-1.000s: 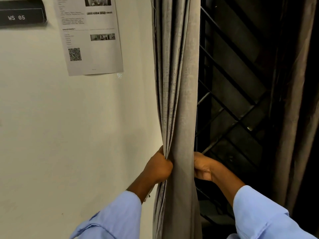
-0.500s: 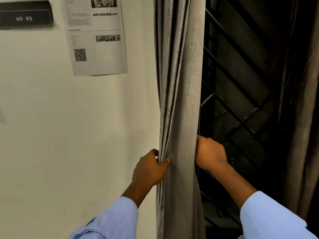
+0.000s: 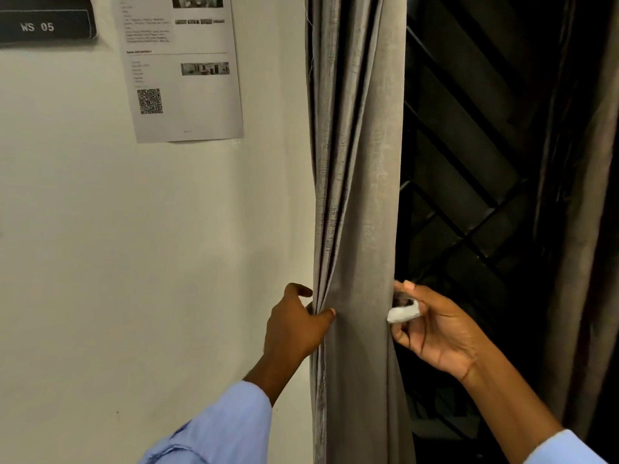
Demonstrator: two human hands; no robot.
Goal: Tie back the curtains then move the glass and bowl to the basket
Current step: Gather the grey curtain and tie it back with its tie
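Both arms reached forward in light-blue sleeves. The left hand (image 3: pixel 296 324) was loosely curled with its thumb pressed forward; the right hand (image 3: pixel 435 329) pinched something small and white.

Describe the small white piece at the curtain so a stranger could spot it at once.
Find the grey curtain hanging between the pale wall and the dark window grille. At its right edge the right hand pinches a small white strip, the only white thing against the fabric.

Printed sheet (image 3: pixel 182 67) text blurred, top cropped
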